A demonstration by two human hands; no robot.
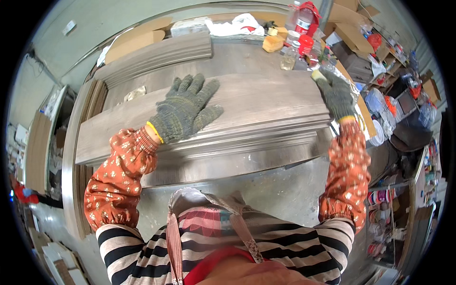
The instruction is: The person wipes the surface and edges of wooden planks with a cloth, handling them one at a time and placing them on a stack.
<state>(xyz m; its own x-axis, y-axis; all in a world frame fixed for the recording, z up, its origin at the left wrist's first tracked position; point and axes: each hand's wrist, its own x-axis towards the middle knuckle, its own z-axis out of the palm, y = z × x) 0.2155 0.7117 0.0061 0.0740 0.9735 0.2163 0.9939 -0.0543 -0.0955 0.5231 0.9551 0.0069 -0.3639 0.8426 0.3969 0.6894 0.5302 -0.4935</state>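
Observation:
A stack of long grey-brown wood-look boards (266, 97) lies across the workbench in front of me. My left hand (183, 111), in a dark green knitted glove with a yellow cuff, rests flat on the top board with its fingers spread. At the board's right end is my right hand (338, 95), gloved the same way. Its fingers close around a small pale yellow piece (317, 74), which looks like a bit of sponge and touches the board's far right corner. The glove hides most of that piece.
Another stack of boards (156, 57) lies farther back on the left. Yellow sponge-like blocks (273, 43), a clear bottle (289, 56) and a red container (305, 45) stand at the back right. Cluttered shelves (403, 190) line the right side.

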